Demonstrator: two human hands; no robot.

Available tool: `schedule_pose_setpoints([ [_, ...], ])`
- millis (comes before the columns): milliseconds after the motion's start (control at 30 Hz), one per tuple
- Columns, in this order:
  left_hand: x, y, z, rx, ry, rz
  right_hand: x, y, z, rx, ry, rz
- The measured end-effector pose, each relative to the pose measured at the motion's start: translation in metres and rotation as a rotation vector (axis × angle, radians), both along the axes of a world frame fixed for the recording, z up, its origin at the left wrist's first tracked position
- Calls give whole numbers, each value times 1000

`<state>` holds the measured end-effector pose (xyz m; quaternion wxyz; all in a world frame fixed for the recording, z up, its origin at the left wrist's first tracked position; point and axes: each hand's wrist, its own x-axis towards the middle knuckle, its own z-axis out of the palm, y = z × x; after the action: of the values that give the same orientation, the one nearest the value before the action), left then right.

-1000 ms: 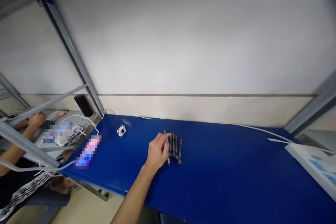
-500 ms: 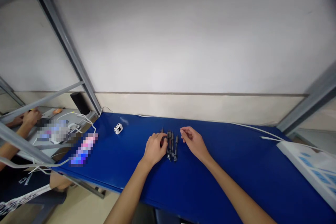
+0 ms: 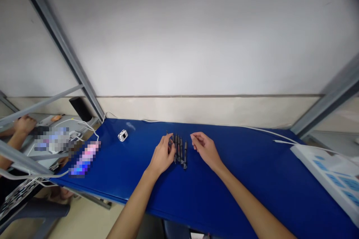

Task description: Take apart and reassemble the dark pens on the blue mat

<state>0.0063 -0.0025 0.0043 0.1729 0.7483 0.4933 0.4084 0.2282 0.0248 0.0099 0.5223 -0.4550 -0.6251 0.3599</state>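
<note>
Several dark pens [image 3: 181,149] lie side by side, roughly parallel, on the blue desk [image 3: 129,166]. My left hand [image 3: 162,154] is at the left end of the row, with thumb and fingers closed around a pen [image 3: 167,132] whose end shows beyond the fingertips. The hand covers most of that pen. On the row's other side, my right hand [image 3: 205,147] hovers just off the rightmost pen [image 3: 185,153]. Its fingers are curled in toward the thumb, and I see nothing in them.
A small white device with a dark screen [image 3: 122,135] sits left on the desk. Nearer the left edge lies a blurred-out colourful object [image 3: 85,158]. White cables [image 3: 266,132] run along the wall; a white-and-blue box [image 3: 328,179] is at right. Another person's hand [image 3: 25,124] is at the neighbouring desk.
The view has shifted slightly. My left hand has moved a little left from the row, showing more of the pens. My right hand has stayed almost the same.
</note>
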Motion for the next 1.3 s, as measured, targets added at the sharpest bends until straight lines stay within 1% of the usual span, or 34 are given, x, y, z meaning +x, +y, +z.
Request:
schedule_pose_setpoints([
  [100, -2, 1, 0, 20, -21, 5, 1, 1, -1, 7, 0, 2],
  [233, -5, 3, 0, 51, -15, 45, 3, 3, -4, 8, -2, 4],
  [500, -6, 6, -6, 33, 57, 114, 2, 3, -2, 21, 8, 0],
  [1000, -3, 1, 2, 69, 116, 132, 3, 4, -3, 30, 5, -8],
  [1300, -2, 0, 3, 91, 126, 136, 4, 4, -5, 42, 16, -13],
])
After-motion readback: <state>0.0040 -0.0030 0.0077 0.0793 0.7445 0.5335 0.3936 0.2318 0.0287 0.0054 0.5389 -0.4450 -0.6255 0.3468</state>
